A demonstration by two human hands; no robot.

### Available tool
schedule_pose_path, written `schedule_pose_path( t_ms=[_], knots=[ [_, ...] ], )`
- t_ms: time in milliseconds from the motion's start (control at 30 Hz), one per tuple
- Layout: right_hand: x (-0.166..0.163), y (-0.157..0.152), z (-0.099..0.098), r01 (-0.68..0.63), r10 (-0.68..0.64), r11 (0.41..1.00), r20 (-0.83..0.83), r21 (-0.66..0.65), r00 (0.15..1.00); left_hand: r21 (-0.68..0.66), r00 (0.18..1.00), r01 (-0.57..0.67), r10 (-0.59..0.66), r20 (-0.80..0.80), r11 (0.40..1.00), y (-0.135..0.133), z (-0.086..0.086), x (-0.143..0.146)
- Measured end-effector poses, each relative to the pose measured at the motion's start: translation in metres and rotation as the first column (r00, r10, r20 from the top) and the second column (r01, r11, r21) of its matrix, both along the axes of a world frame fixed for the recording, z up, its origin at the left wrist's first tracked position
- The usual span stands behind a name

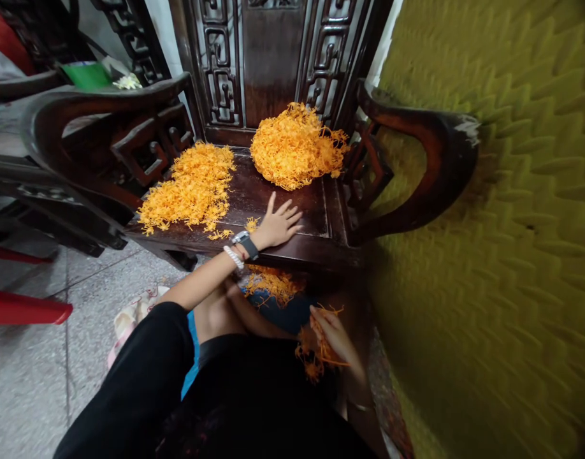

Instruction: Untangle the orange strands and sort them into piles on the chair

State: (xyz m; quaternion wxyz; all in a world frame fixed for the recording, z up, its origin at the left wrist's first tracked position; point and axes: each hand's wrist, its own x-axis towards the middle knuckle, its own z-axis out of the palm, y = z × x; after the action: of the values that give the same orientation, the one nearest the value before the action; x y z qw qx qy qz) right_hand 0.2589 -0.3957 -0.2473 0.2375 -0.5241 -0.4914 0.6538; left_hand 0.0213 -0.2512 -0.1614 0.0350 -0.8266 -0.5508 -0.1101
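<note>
My left hand lies palm down on the dark wooden seat, fingers spread, with no piece in it. Close to its wrist is a loose orange spidery piece with thin legs. Lower right, in shadow, my right hand is closed around a bunch of orange spidery pieces, some dangling below the fingers. On the seat rest a flat spread of such pieces at the left and a taller heap at the back. More orange pieces show below the seat's front edge, over something blue.
A curved armrest bounds the seat on the right, beside a yellow-green textured wall. Another armrest stands on the left. A red plastic stool leg juts in at far left. A green container sits behind.
</note>
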Motion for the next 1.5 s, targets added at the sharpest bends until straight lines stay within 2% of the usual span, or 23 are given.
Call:
schedule_pose_path(
  t_ms=[167,367,500,633,767,900,1000,1067,1100,1200,1300,1400,1500],
  knots=[
    [0.006,0.006,0.0,0.0,0.0,1.0,0.021,-0.005,1.0,0.049,0.992,-0.102,0.105,-0.073,0.994,-0.032,0.004,-0.076],
    [-0.01,0.016,-0.002,-0.016,0.016,1.0,0.007,0.014,1.0,0.043,0.963,-0.211,0.215,-0.16,0.977,-0.05,0.001,-0.141],
    [-0.025,0.014,0.0,-0.059,0.059,0.998,-0.018,0.012,0.998,0.039,0.941,-0.283,0.286,-0.179,0.958,-0.048,-0.002,-0.174],
    [-0.033,0.01,0.001,-0.114,0.114,0.993,-0.025,0.019,0.993,0.029,0.949,-0.264,0.265,-0.17,0.964,-0.046,-0.002,-0.184],
    [-0.037,0.007,0.009,-0.101,0.102,0.994,-0.038,0.037,0.994,0.066,0.951,-0.264,0.271,-0.149,0.962,-0.054,0.004,-0.167],
    [-0.048,0.01,0.027,-0.003,0.007,0.999,-0.074,0.053,0.997,0.135,0.962,-0.239,0.253,-0.099,0.962,-0.072,0.011,-0.131],
    [-0.06,0.016,0.044,0.068,-0.056,0.995,-0.166,0.068,0.985,0.092,0.975,-0.221,0.218,0.047,0.971,-0.09,0.011,-0.095],
    [-0.067,0.021,0.056,0.119,-0.094,0.989,-0.258,0.082,0.961,-0.004,0.959,-0.136,0.132,0.252,0.991,-0.105,0.008,-0.067],
    [-0.07,0.023,0.062,0.149,-0.111,0.983,-0.307,0.104,0.945,-0.06,0.922,-0.058,0.076,0.381,0.997,-0.114,0.006,-0.052],
    [-0.072,0.026,0.074,0.242,-0.144,0.953,-0.432,0.182,0.89,-0.153,0.705,0.165,-0.008,0.709,0.974,-0.137,-0.001,-0.009],
    [-0.071,0.024,0.078,0.293,-0.181,0.943,-0.497,0.156,0.848,-0.185,0.546,0.187,0.055,0.836,0.965,-0.153,-0.008,0.021],
    [-0.068,0.02,0.077,0.317,-0.217,0.939,-0.488,0.131,0.845,-0.226,0.525,0.164,0.11,0.844,0.96,-0.158,-0.012,0.033],
    [-0.066,0.021,0.078,0.308,-0.202,0.932,-0.435,0.189,0.878,-0.286,0.503,0.198,0.153,0.851,0.938,-0.158,-0.014,0.035]
  ],
)
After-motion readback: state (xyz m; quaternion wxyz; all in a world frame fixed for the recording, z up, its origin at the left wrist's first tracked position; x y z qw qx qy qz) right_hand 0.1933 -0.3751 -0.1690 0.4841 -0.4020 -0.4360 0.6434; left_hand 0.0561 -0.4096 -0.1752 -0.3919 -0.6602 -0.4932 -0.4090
